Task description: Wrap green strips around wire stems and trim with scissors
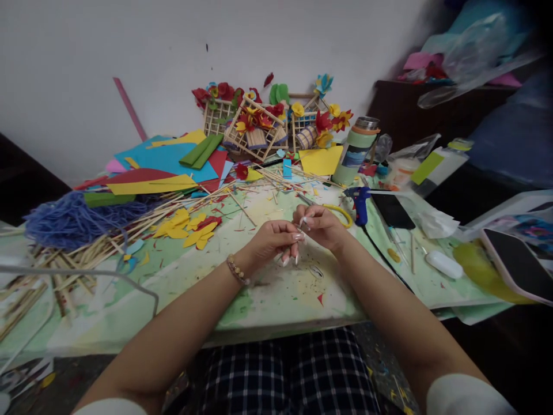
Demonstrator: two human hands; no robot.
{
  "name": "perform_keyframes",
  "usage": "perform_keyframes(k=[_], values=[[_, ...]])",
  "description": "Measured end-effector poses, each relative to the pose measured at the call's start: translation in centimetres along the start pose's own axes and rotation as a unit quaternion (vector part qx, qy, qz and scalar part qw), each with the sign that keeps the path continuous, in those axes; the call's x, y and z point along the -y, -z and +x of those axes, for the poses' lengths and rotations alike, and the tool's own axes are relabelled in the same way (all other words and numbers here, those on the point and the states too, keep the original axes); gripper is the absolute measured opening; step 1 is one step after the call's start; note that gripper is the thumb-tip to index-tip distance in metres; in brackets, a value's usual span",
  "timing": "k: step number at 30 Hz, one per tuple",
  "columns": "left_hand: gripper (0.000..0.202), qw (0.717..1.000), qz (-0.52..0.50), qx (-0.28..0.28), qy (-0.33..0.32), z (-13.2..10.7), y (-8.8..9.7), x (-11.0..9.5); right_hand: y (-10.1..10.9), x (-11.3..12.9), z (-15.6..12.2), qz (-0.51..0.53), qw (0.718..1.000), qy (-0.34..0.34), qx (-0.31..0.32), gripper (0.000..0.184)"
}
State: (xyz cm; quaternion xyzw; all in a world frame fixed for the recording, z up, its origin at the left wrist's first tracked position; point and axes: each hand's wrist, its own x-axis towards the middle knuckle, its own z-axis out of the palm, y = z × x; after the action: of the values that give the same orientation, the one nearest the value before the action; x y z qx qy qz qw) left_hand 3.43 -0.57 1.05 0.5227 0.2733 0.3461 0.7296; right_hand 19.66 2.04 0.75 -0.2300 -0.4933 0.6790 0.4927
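My left hand [273, 239] and my right hand [323, 226] meet over the middle of the table, fingertips nearly touching. Both are closed in a pinch. Whatever lies between the fingers is too small and blurred to name. A beaded bracelet [237, 270] circles my left wrist. Just beyond my right hand lies a yellow-handled tool, perhaps scissors [344, 212], partly hidden by that hand. To its right is a blue glue gun [361, 208] with a black cord. Yellow paper petals [175, 225] are spread to the left of my left hand.
Small wooden lattice frames [254, 129] with paper flowers lean against the wall. A green bottle [352, 155] stands at back right. Coloured paper sheets [159, 161], blue yarn [86, 222] and thin sticks [71, 271] fill the left. Phones [391, 208] and an earbud case [443, 264] lie right.
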Motion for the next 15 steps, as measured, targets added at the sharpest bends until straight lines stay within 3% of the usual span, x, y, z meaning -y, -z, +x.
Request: perform_keyframes(k=[4,9,15], values=[[0.026,0.999,0.029,-0.022,-0.022,0.28,-0.01,0.35,-0.11,-0.52,0.36,0.015,0.999,0.02,-0.048,0.019],[0.029,0.995,0.075,-0.042,-0.043,0.34,-0.25,0.37,0.04,-0.97,0.54,0.026,0.997,0.028,-0.059,0.023],[0.024,0.997,0.002,-0.068,-0.044,0.44,-0.39,0.59,0.33,-0.95,0.55,0.036,0.996,-0.04,-0.064,0.022]])
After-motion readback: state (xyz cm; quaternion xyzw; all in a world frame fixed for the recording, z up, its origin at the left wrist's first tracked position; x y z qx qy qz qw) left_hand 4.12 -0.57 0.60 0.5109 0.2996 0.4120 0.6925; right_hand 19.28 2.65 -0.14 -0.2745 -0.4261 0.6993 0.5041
